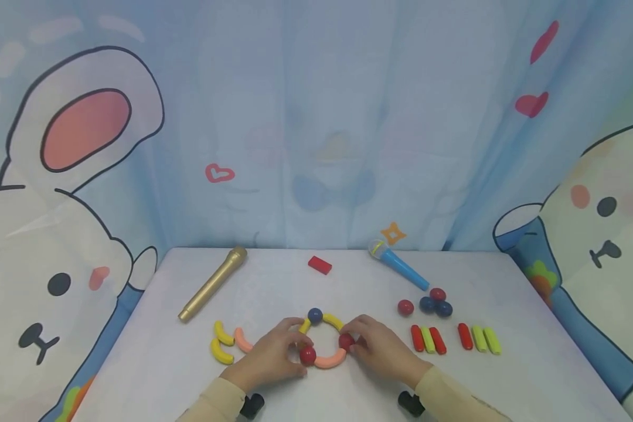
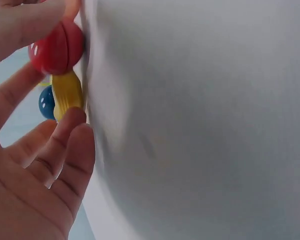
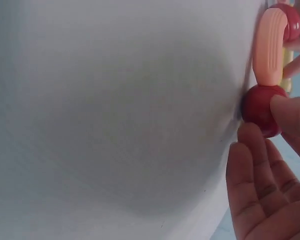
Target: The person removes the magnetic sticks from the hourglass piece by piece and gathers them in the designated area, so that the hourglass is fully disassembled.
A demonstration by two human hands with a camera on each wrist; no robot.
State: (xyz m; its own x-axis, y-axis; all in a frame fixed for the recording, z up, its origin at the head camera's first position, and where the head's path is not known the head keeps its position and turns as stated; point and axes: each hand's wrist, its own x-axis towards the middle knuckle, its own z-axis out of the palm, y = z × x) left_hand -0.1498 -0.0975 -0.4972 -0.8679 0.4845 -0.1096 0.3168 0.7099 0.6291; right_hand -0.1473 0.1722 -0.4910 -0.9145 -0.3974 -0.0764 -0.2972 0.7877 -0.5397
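A ring of curved sticks and balls lies on the white table (image 1: 348,392) between the hands. At its top sits a blue ball (image 1: 315,316) with a yellow curved stick (image 1: 332,320) on either side. A peach curved stick (image 1: 330,360) forms the bottom, between two red balls. My left hand (image 1: 271,356) pinches the left red ball (image 2: 55,47) with thumb and finger, and its other fingers reach beside the yellow stick (image 2: 68,92). With thumb and fingers, my right hand (image 1: 384,350) pinches the right red ball (image 3: 262,110), which meets the peach stick's end.
Yellow sticks (image 1: 221,353) and a peach one (image 1: 242,340) lie left. To the right are red and blue balls (image 1: 444,309) and short red and green sticks (image 1: 465,336). Farther back lie a gold microphone (image 1: 213,284), a red block (image 1: 319,265) and a blue microphone (image 1: 403,269).
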